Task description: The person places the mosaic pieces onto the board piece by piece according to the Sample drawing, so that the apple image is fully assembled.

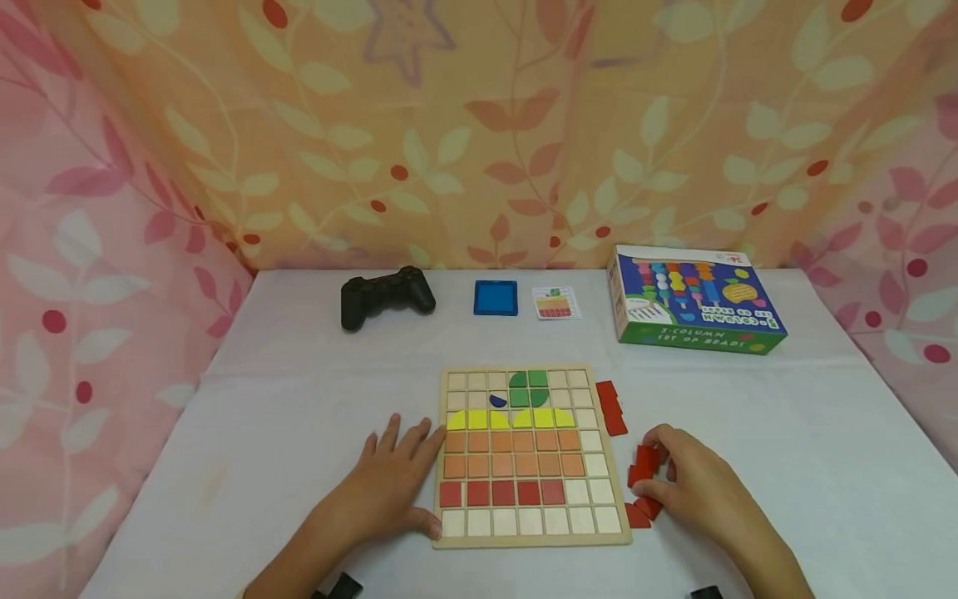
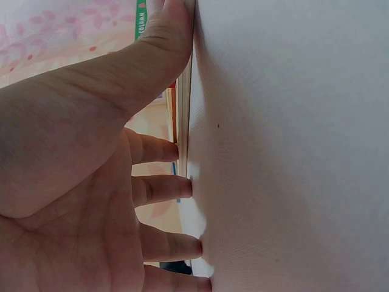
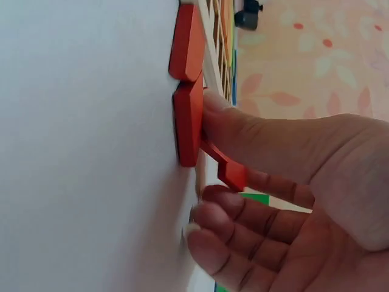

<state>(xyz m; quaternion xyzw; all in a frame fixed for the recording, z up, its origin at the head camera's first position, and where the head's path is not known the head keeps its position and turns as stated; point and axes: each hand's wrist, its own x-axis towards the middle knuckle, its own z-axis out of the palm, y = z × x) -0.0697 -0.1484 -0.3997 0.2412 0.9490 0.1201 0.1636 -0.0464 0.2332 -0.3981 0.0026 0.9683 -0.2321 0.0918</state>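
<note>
The wooden grid board (image 1: 533, 456) lies near the front edge of the table (image 1: 786, 433), between the two hands, and by the look of it the picture on it is more than half laid: green pieces (image 1: 528, 388) at the top with one small blue piece (image 1: 497, 401) beside them, a yellow row (image 1: 511, 418), two orange rows (image 1: 513, 453) and a red row (image 1: 501, 492) that fills five cells and stops short of the board's right side. The bottom row, the right-hand columns and most of the top cells show bare wood, so I judge several pieces are yet to go in. The left hand (image 1: 389, 487) lies flat on the table against the board's left edge, fingers spread and straight, thumb along the lower left corner, holding nothing. The right hand (image 1: 699, 487) rests just off the board's right edge over a cluster of loose red tiles (image 1: 642, 487); in the right wrist view its thumb and fingers pinch one red tile (image 3: 187, 125) standing on its edge on the cloth, touching another. A short stack of red tiles (image 1: 611, 408) lies just beside the board's upper right side. Along the far edge stand a black game controller (image 1: 385, 295), a blue square lid (image 1: 496, 298), a pattern card (image 1: 556, 302) and a bead-set box (image 1: 692, 299)
</note>
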